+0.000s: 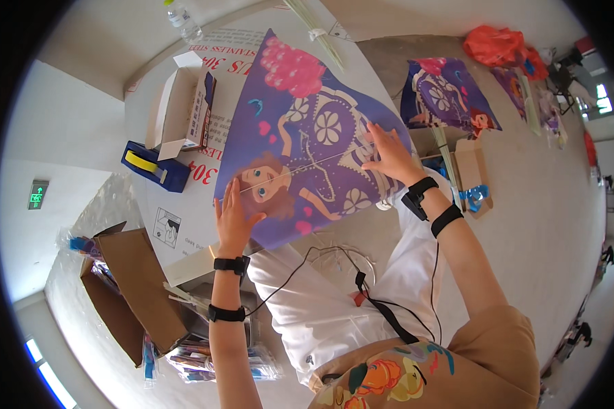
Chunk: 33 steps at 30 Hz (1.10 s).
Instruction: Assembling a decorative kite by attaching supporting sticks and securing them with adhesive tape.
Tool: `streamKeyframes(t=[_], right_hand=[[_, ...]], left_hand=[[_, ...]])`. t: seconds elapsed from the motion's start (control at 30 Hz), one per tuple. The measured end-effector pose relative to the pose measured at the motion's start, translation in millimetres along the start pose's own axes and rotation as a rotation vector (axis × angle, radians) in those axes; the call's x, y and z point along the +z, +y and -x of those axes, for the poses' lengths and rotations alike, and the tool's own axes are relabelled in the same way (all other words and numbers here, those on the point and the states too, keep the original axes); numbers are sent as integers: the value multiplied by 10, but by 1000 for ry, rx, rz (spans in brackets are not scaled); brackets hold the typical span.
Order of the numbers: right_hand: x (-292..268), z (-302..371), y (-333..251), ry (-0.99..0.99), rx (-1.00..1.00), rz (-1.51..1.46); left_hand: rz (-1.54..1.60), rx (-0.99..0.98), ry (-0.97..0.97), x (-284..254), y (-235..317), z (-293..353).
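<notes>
A purple kite sail, printed with a cartoon figure in a gown and pink flowers, lies spread on the white printed board in front of me. A thin pale line, which looks like a stick, runs across it between my hands. My left hand rests on its near left corner beside the figure's head, fingers stretched out and thumb apart. On the right side of the sail lies my right hand, its fingers spread over the gown. Neither hand grips anything that I can see. Black straps circle both wrists and forearms.
Left on the board stand a blue tape dispenser and an open white box. A bundle of thin sticks and a bottle are at the far edge. Another kite lies right; a cardboard box sits lower left.
</notes>
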State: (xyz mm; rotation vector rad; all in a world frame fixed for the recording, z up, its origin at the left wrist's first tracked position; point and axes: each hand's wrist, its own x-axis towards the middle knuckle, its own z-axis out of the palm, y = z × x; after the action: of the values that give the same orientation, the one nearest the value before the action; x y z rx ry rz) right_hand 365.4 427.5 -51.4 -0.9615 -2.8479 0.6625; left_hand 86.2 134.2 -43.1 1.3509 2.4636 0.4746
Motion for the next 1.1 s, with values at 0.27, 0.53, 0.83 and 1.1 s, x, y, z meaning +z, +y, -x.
streamKeyframes(t=[0.27, 0.53, 0.83, 1.1], right_hand=[[0, -40, -36, -10, 51, -12], [-55, -3, -35, 41, 48, -31], [-660, 342, -178, 295, 42, -429], [-1671, 857, -516, 513, 123, -901]], left_hand=[[82, 4, -12, -61, 103, 9], [86, 4, 31, -139, 264, 313], [248, 269, -373, -307, 1110, 1178], [522, 467, -421, 2, 1762, 1327]])
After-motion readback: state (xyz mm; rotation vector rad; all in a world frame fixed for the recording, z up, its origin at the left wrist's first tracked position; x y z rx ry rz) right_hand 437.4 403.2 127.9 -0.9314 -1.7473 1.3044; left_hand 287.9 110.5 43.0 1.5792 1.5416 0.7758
